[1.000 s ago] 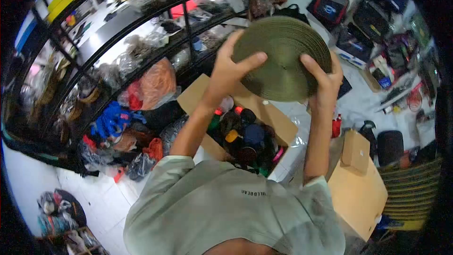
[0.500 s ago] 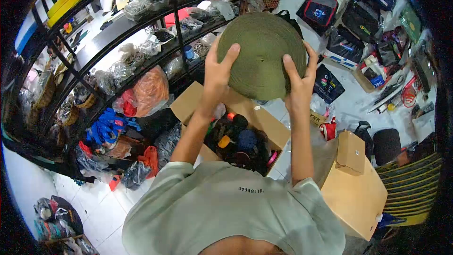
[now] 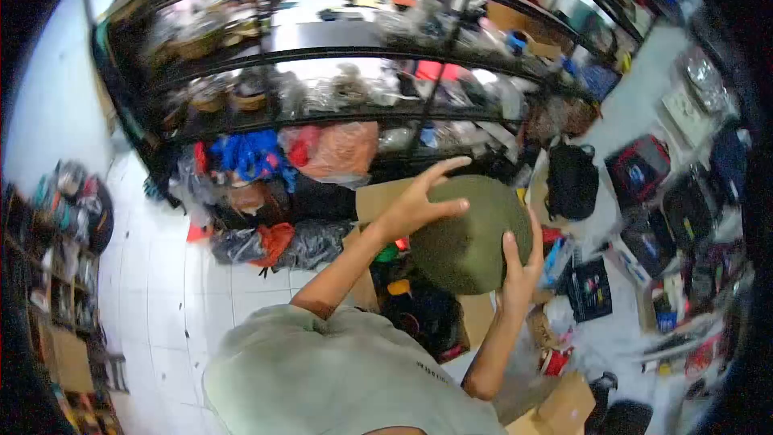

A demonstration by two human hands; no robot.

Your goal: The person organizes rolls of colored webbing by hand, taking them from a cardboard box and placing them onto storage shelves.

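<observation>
A large olive-green roll of webbing [image 3: 471,238], wound into a flat disc, is held up in front of my chest. My right hand [image 3: 522,266] grips its right edge, thumb on the flat face and fingers round the rim. At the upper left of the roll, my left hand [image 3: 427,203] has its thumb and fingers spread apart; whether it touches the roll is blurred. Below the roll stands an open cardboard box [image 3: 481,321] with dark items [image 3: 423,314] inside, partly hidden by the roll and my arms.
Black metal shelves [image 3: 322,119] with bagged goods cross the upper view. Blue items [image 3: 250,155] and a bag of orange material [image 3: 346,149] sit low on them. Bags, including a black backpack [image 3: 572,181], lie at the right. Another shelf [image 3: 60,274] stands far left.
The view has swung left, bringing more shelving and floor into sight. The roll now appears lower and blurred. My left hand's fingers have spread away from its rim.
</observation>
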